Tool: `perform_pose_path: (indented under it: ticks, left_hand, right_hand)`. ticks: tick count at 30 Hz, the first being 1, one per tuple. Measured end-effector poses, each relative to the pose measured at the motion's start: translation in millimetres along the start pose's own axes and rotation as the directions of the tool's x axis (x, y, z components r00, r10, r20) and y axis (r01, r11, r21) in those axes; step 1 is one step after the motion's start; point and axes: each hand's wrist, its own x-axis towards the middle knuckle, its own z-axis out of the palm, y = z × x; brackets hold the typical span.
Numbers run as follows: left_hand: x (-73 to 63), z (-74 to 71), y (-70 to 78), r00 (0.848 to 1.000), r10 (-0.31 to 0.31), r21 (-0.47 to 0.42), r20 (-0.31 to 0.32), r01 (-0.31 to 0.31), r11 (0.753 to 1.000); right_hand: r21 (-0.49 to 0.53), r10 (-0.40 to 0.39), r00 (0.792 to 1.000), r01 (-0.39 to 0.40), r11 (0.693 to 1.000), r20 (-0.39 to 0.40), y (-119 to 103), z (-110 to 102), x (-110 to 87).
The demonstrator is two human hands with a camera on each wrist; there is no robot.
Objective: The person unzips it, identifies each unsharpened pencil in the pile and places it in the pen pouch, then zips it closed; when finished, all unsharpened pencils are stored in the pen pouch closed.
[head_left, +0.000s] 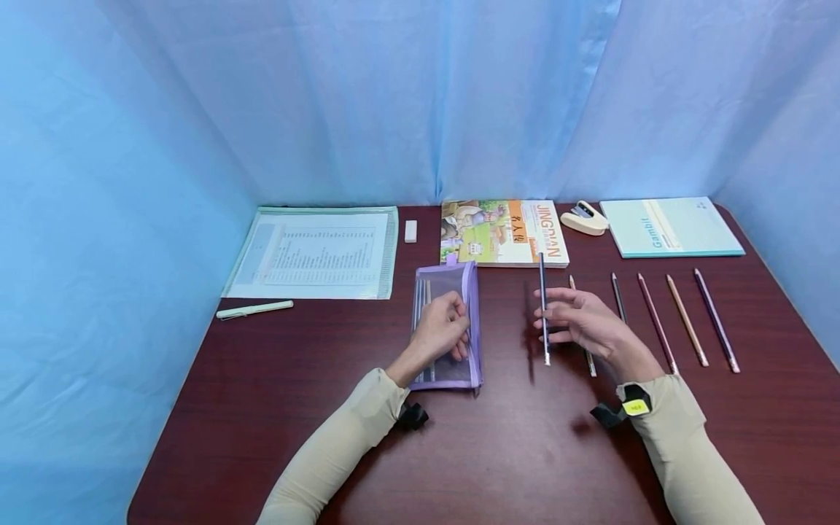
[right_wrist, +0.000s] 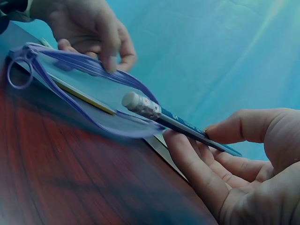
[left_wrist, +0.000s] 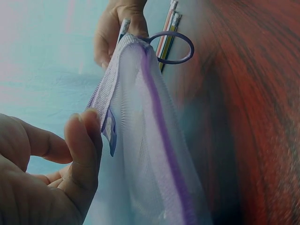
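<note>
A purple mesh zip pouch (head_left: 475,328) lies in the middle of the table, with pencils showing through its mesh. My left hand (head_left: 443,325) pinches one edge of its opening between thumb and fingers. In the right wrist view, the pouch's mouth gapes and a yellow-and-black pencil (right_wrist: 84,97) lies inside. To the right of the pouch, my right hand (head_left: 584,319) holds a blue pencil (head_left: 542,292) between thumb and fingertips, raised off the table. The pencil's white eraser end (right_wrist: 136,102) points toward the pouch's mouth.
Several pencils (head_left: 685,321) lie spaced out to the right, partly behind my right hand. Along the back are a document folder (head_left: 311,255), an eraser (head_left: 410,231), a book (head_left: 488,237), a stapler (head_left: 584,219) and a notebook (head_left: 689,226). A pale green pen (head_left: 254,310) lies at left.
</note>
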Motion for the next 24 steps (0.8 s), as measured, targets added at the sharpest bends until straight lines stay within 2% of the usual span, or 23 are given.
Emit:
perform_pose_path:
  ticks: [10,15,20,24]
  left_hand:
    - [-0.2,-1.3,0.3,1.0,0.006,-0.012,0.001,-0.006,1.0]
    - [0.0,-1.6,0.5,1.0,0.0,-0.017,0.002,0.0,1.0]
    - [0.7,-1.4,-0.2,1.0,0.003,-0.022,0.004,-0.003,1.0]
    - [0.4,-1.6,0.0,1.0,0.008,-0.014,0.004,-0.008,1.0]
  right_hand:
    - [-0.032,0.106,0.991,-0.103,0.994,0.081,7.4,35.0,27.0]
    - [-0.094,0.138,0.982,-0.126,0.987,0.128,12.6,46.8,37.5]
    - [-0.129,0.135,0.982,-0.118,0.985,0.135,15.4,54.0,48.4]
    - [-0.139,0.127,0.988,-0.113,0.984,0.094,13.8,61.5,54.4]
